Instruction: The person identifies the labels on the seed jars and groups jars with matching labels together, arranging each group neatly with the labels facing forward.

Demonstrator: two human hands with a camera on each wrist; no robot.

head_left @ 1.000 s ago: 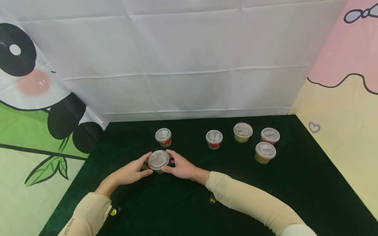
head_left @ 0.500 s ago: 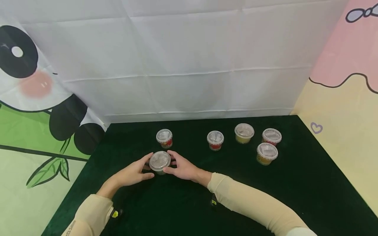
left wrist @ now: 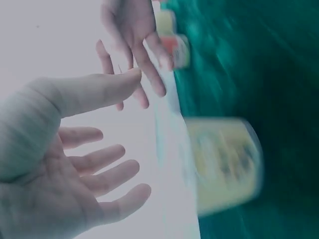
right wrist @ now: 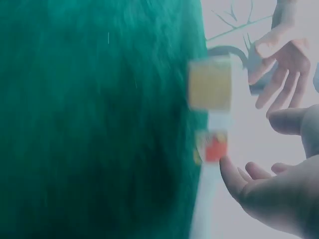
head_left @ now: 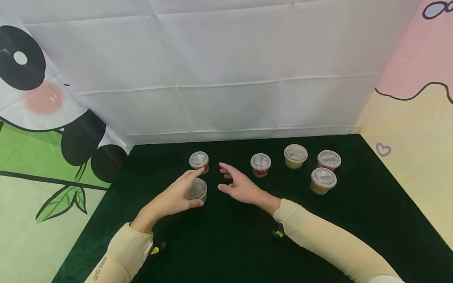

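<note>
The large clear-lidded cup stands on the dark green cloth, partly hidden by my left hand. The left wrist view shows that hand raised off the cup, thumb and fingers spread with nothing between them. To the right of the cup, my right hand hangs in the air, its fingers loosely extended and empty. Just behind the large cup is a smaller cup with red on it, close to my left fingertips. In the right wrist view the large cup and red-marked cup look blurred.
Another red cup stands right of my right hand. Farther right are a pale yellow cup, a red one and a yellow one close together. A white cloth wall rises behind the table.
Both hands have come off the large cup. My right hand has moved right and slightly back, and my left has shifted right, over the cup's left side. The cup itself stays about where it was.
</note>
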